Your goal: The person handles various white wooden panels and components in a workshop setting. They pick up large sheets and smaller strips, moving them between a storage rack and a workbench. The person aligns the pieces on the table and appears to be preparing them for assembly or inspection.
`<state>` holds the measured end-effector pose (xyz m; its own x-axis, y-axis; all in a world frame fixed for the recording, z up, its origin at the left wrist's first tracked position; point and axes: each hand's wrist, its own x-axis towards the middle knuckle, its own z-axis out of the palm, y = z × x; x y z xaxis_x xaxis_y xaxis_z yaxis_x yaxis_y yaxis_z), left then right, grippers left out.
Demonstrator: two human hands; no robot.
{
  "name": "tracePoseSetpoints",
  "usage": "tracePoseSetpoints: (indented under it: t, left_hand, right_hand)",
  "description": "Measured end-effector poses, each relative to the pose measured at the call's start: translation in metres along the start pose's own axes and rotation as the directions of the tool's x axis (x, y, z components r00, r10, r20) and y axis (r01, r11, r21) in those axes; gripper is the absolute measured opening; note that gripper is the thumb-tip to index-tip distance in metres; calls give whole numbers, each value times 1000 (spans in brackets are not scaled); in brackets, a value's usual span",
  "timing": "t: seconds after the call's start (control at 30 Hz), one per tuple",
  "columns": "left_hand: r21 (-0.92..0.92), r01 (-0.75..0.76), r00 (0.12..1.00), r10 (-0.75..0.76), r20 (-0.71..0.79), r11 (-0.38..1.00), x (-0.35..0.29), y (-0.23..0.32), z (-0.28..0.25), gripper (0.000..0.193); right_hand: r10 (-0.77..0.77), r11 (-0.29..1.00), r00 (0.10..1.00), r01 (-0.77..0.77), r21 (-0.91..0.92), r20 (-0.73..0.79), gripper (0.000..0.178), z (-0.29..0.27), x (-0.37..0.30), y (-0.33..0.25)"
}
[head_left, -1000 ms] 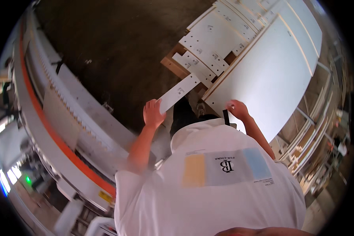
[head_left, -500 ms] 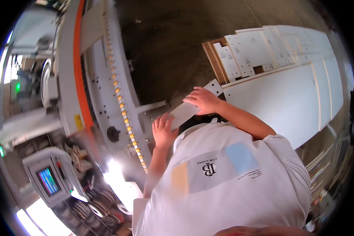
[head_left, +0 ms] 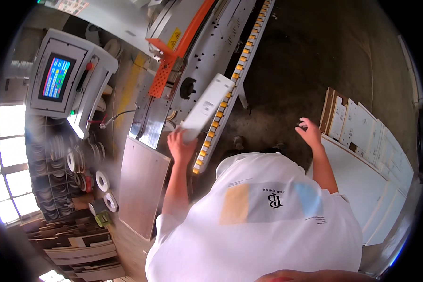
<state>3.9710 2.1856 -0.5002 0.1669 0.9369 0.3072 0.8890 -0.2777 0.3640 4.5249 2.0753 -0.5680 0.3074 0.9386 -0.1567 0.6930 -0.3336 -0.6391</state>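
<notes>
My left hand (head_left: 181, 144) grips the near end of a narrow white board (head_left: 207, 109) with a small label on its upper face. The board slants away from me over the metal bed of a large machine (head_left: 204, 63), and its far end reaches the row of yellow rollers (head_left: 238, 67). To the right, my right hand (head_left: 309, 131) is held out empty with loosely bent fingers, thumb and fingers apart. It is close to the stacked white panels (head_left: 362, 164) but looks apart from them.
A control console (head_left: 74, 77) with a lit screen stands left of the machine's orange guard (head_left: 163, 75). Below the bed is a flat wood-toned panel (head_left: 142, 188). Edging rolls (head_left: 102, 181) and stacked board offcuts (head_left: 82, 251) lie at the lower left.
The view has swung toward the machine. The white board, held before my body by both hands, is now over the machine bed in my left hand. My right hand has let go and moved right.
</notes>
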Motion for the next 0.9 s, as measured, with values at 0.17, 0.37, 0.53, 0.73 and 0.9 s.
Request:
tracePoseSetpoints:
  t: [0.17,0.37,0.53,0.73,0.9]
  left_hand:
    - [18,131,982,-128,-138,991,21,-101,0,48]
    - [200,143,964,-91,-251,969,39,-198,25,30]
    - [223,121,971,-68,-230,967,81,-197,36,31]
    - [235,105,962,-39,-269,966,135,-178,68,32]
    - [325,121,973,-48,-225,938,141,-179,97,36]
  right_hand:
    - [39,997,982,-52,63,186,51,50,-23,-55]
    - [176,973,956,-206,107,236,53,64,-62,-25]
    - [397,877,905,-424,226,155,57,84,-144,83]
    - [523,722,821,-569,394,229,55,102,-216,105]
    - [519,706,822,-567,424,234,54,107,-206,105]
